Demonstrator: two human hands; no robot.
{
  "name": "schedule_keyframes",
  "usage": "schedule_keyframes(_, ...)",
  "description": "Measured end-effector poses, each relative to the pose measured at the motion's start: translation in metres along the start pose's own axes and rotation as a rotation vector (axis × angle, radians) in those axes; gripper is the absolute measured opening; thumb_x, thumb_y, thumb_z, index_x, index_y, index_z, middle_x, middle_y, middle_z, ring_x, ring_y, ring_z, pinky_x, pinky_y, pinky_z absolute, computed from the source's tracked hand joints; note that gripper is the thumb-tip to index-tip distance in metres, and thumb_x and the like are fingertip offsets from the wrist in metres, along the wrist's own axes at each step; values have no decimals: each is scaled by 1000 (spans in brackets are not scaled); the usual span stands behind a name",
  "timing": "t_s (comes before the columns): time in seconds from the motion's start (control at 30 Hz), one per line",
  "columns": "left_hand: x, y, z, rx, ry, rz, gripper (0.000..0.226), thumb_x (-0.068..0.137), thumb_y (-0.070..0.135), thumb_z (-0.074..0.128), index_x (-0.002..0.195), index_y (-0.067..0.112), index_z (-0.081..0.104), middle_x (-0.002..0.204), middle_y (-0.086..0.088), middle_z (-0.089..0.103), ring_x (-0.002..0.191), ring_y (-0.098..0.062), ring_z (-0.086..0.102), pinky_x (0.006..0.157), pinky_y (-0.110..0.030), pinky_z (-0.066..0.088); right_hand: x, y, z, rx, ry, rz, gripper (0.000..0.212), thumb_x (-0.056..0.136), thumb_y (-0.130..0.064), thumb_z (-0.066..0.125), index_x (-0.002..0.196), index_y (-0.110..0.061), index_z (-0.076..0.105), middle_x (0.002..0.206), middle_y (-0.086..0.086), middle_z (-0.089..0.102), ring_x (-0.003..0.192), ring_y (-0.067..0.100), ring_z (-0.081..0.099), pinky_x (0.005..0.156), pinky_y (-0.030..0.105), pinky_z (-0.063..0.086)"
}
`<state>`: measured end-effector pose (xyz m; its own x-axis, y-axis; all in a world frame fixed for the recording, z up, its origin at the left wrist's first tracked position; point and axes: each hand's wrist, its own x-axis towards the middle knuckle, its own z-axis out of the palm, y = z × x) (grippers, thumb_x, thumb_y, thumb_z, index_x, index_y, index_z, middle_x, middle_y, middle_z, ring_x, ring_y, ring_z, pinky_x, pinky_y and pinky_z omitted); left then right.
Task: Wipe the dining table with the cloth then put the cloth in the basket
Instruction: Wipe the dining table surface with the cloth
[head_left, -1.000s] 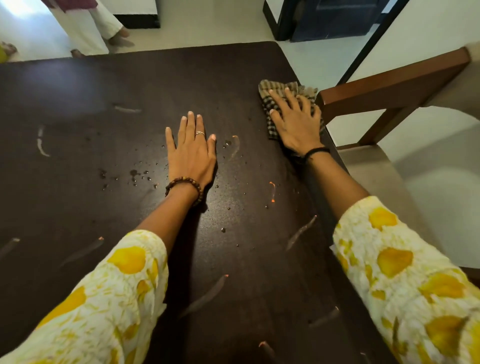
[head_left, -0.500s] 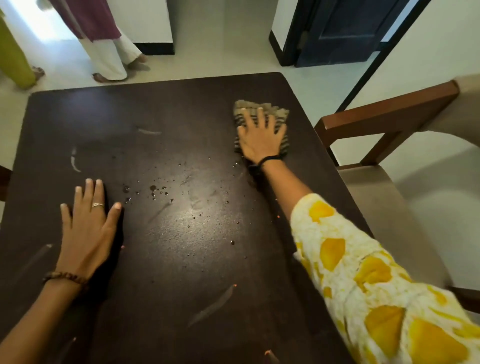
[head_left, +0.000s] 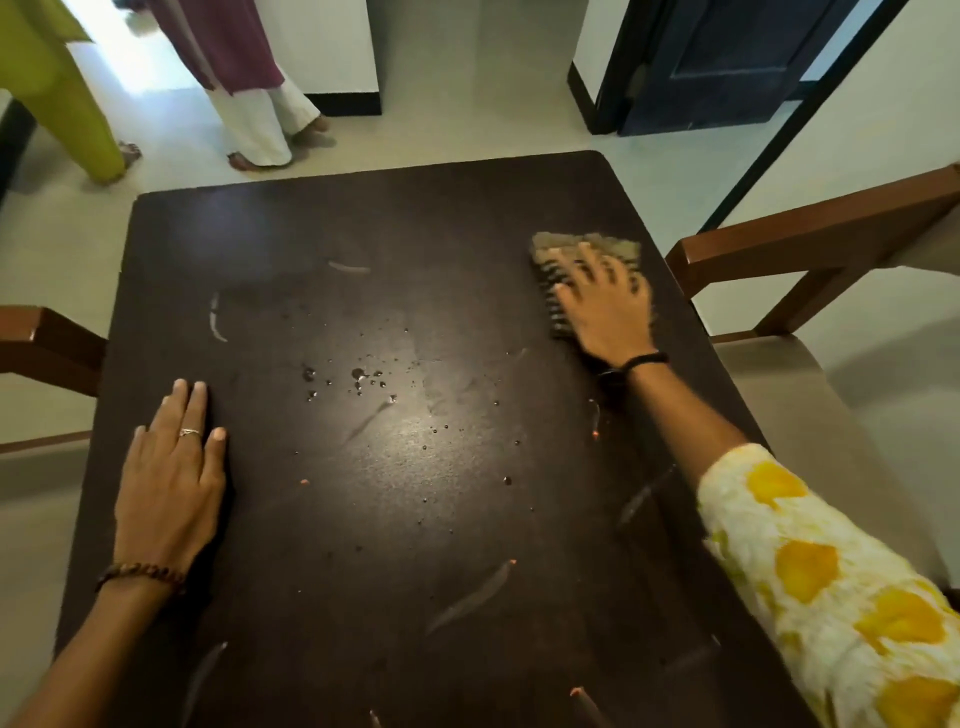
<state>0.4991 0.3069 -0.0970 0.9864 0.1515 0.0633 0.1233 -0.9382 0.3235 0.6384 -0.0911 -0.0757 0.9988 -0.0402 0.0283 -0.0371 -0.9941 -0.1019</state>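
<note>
While the right hand (head_left: 608, 306) pressed flat-fingered on the soft, limp cloth (head_left: 584, 249), the left hand (head_left: 171, 478) lay open on the dining table (head_left: 415, 519); the cloth likely bunched easily for pinching.

Cloth (head_left: 582, 249) on table's (head_left: 363, 519) far right

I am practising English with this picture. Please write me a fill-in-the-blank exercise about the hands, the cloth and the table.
1. The right hand presses the checked ____ onto the table.
2. The left hand lies ____ on the table, holding nothing.
3. Small ____ of water sit near the table's middle.

Missing words: cloth; flat; drops
</note>
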Motion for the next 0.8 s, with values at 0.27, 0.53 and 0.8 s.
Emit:
schedule_keyframes(0.27, -4, 0, 1, -42, 24, -13, 51, 98, 26, 30, 144, 10, 19, 151, -8, 21, 139, -19, 16, 114, -40, 8, -12, -77, 7, 41, 32, 205, 49, 98, -37, 32, 146, -34, 22, 156, 6, 20, 140, 32, 17, 111, 58, 8)
schedule_keyframes(0.53, -4, -1, 3, -14, 33, -22, 56, 93, 33, 23, 145, 12, 19, 152, -5, 20, 139, -13, 13, 114, -36, 4, -19, -238, 25, 71, -42, -166, 49, 98, -41, 27, 147, -33, 19, 157, 6, 16, 142, 30, 15, 112, 57, 4)
schedule_keyframes(0.8, -4, -3, 1, 20, 72, -267, 55, 98, 32, 34, 145, 7, 18, 153, -12, 18, 142, -25, 10, 112, -49, -2, -11, -155, 15, 4, -49, -217, 49, 99, -44, 25, 146, -37, 17, 157, -1, 16, 141, 24, 19, 112, 52, 13)
